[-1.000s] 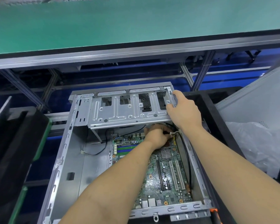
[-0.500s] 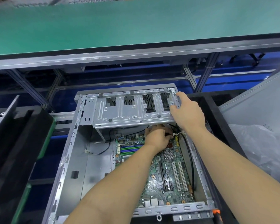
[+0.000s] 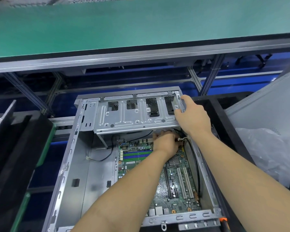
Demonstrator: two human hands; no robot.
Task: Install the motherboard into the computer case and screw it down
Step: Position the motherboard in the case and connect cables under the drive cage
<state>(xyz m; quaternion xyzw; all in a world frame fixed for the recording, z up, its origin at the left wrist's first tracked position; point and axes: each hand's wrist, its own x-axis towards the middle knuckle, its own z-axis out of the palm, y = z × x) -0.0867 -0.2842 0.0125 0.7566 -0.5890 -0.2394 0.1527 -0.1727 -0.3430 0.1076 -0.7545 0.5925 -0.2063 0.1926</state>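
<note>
An open grey computer case (image 3: 70,164) lies on its side below me. The green motherboard (image 3: 177,178) sits inside its right half. A silver drive cage (image 3: 134,114) spans the far end of the case. My right hand (image 3: 192,118) grips the cage's right end, thumb on its inner face. My left hand (image 3: 166,141) reaches under the cage at the board's far edge, fingers curled among black cables and a small white connector (image 3: 181,139); the fingertips are hidden, so what they hold is unclear.
A green conveyor surface (image 3: 124,24) runs across the top on an aluminium frame. Black foam trays (image 3: 20,144) stand at the left. A grey case panel and clear plastic wrap (image 3: 268,148) lie to the right. An orange-handled tool (image 3: 223,221) shows at the case's near right corner.
The view has shifted slightly. My right hand slid a little further up the cage's right end. My left hand stays under the cage at the cables.
</note>
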